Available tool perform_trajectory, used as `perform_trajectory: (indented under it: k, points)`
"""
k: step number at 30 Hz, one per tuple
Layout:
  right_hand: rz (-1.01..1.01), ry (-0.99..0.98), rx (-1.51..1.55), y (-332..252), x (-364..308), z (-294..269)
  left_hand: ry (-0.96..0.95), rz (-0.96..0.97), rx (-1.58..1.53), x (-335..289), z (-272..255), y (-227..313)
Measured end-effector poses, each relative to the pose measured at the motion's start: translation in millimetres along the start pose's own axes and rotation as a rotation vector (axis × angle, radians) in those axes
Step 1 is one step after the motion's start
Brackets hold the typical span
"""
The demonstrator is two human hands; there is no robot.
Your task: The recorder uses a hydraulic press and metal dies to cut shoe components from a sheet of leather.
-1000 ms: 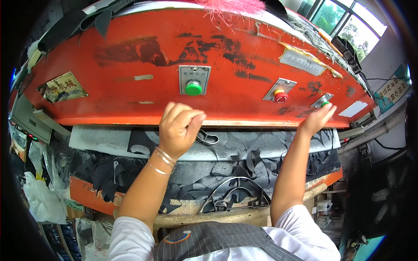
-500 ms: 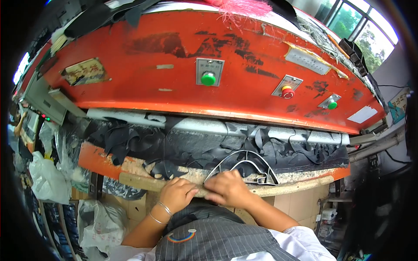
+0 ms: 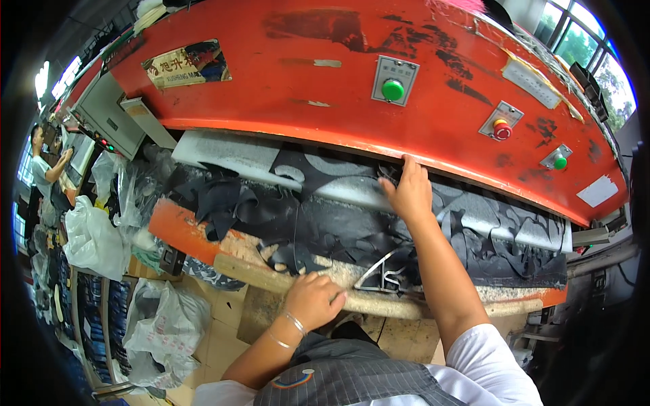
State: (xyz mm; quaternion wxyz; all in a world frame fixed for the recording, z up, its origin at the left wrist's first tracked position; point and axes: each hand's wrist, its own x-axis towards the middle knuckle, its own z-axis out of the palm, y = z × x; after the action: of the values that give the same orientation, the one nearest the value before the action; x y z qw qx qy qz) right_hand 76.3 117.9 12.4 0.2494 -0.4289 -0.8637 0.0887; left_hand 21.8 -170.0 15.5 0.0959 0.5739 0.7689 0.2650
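Note:
My left hand (image 3: 313, 302) rests at the pale wooden bar (image 3: 379, 304) along the machine's front edge, its fingers curled over the bar. My right hand (image 3: 412, 193) stretches forward to the lower edge of the red press beam (image 3: 271, 128), fingers extended and thumb apart, with nothing visible in it. Beneath it lies a dark sheet (image 3: 338, 223) of thin material, cut into curved scraps. A metal cutting die (image 3: 379, 274) with a curved outline stands by the bar, partly hidden by my right forearm. Black scraps (image 3: 291, 257) lie near my left hand.
The beam carries a green button (image 3: 393, 89), a red stop button (image 3: 502, 130) and another green button (image 3: 560, 163). White plastic bags (image 3: 95, 237) hang at the left, above another bag (image 3: 166, 331). A grey control box (image 3: 112, 118) and a co-worker (image 3: 47, 162) are farther left.
My right hand has left the bar beside the die and reached forward to the beam. My left hand stays at the bar. The view has shifted, showing more of the left side.

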Motion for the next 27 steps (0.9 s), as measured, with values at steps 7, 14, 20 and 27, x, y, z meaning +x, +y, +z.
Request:
perform_trajectory:
  k: [7, 14, 20, 27]
  points:
    - [-0.070, -0.133, 0.391, 64, -14, 6, 0.178, -0.049, -0.223, 96, -54, -78]
    - [0.502, -0.111, 0.671, 2, 8, 1, 0.248, 0.091, 0.036, 174, -32, -182]
    - [-0.203, -0.201, 0.429, -108, -15, 63, 0.238, 0.012, -0.152, 156, -13, -161]
    - [-0.304, -0.195, 0.378, -106, -10, 64, 0.165, -0.022, -0.061, 163, -26, -164]
